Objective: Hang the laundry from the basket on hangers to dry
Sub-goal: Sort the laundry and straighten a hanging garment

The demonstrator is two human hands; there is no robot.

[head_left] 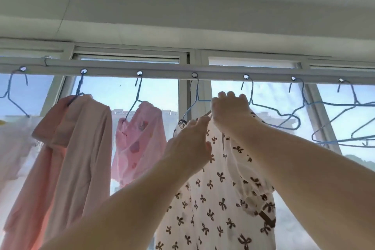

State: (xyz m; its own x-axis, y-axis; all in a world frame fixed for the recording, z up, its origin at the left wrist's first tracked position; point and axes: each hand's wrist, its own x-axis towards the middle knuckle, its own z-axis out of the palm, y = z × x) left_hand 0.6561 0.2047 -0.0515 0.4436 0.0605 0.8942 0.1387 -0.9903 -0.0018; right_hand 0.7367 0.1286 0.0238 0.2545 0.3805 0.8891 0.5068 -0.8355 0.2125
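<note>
Hands, left (190, 144) and right (230, 109), gripping bow-print garment (213, 199) on blue hanger (194, 105).

Along the white perforated drying rail (162, 70), blue wire hangers (274, 107) hang in a row before the window; the white bow-printed garment (213, 199) hangs right of the pink patterned garment (140, 138) (both hands reach the former).

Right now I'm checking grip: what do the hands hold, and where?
Both hands, left hand and right hand, hold the white bow-print garment at its top, by the blue wire hanger.
</note>
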